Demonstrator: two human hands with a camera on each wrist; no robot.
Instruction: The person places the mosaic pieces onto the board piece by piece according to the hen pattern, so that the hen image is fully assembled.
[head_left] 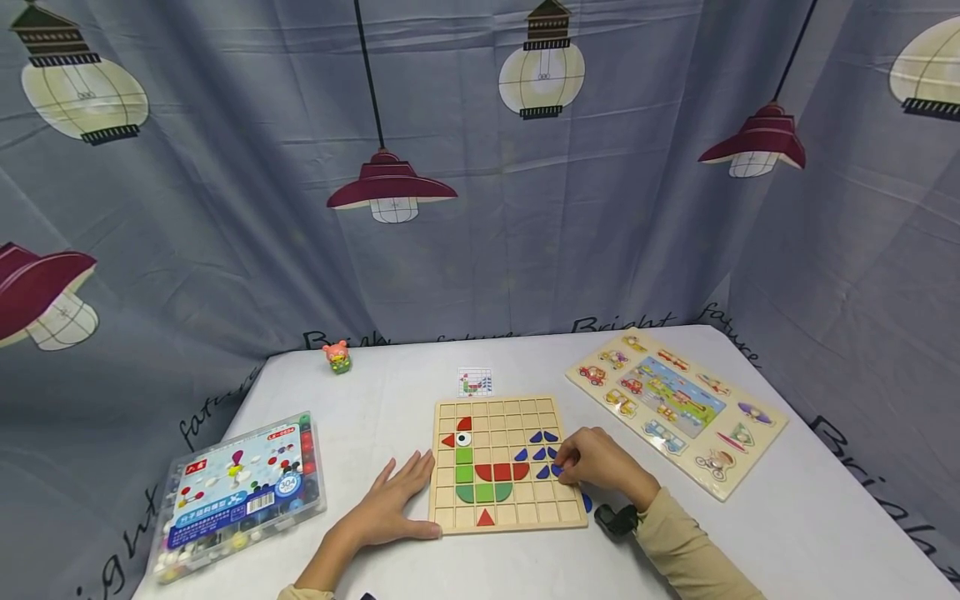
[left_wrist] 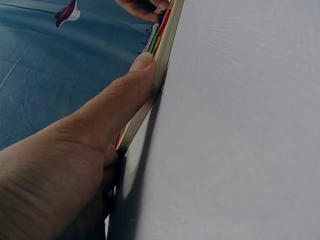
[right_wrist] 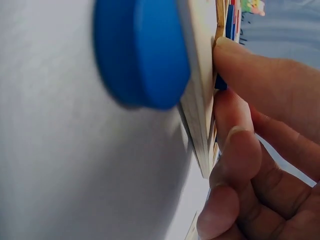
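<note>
A wooden grid board (head_left: 450, 400) carries flat coloured pieces: red quarter-rounds (head_left: 502, 472), green squares (head_left: 464, 456), a white eye piece (head_left: 463, 438), a red triangle (head_left: 486, 518) near the front and several blue leaf-shaped pieces (head_left: 540, 454) at the right. My right hand (head_left: 600, 462) pinches a blue piece (right_wrist: 220, 82) between thumb and forefinger, low over the board's right side. My left hand (head_left: 393, 502) rests flat with spread fingers at the board's left edge, its thumb (left_wrist: 142, 65) against the front corner. One more blue piece (right_wrist: 145, 50) lies on the table beside the board's right edge.
Behind the board lies a small pattern card (head_left: 475, 382). A clear box of model parts (head_left: 240, 492) is at left, a wooden vehicle puzzle (head_left: 678, 408) at right. A small toy figure (head_left: 338, 357) stands at the back left. A black wrist device (head_left: 617, 522) sits by the right sleeve.
</note>
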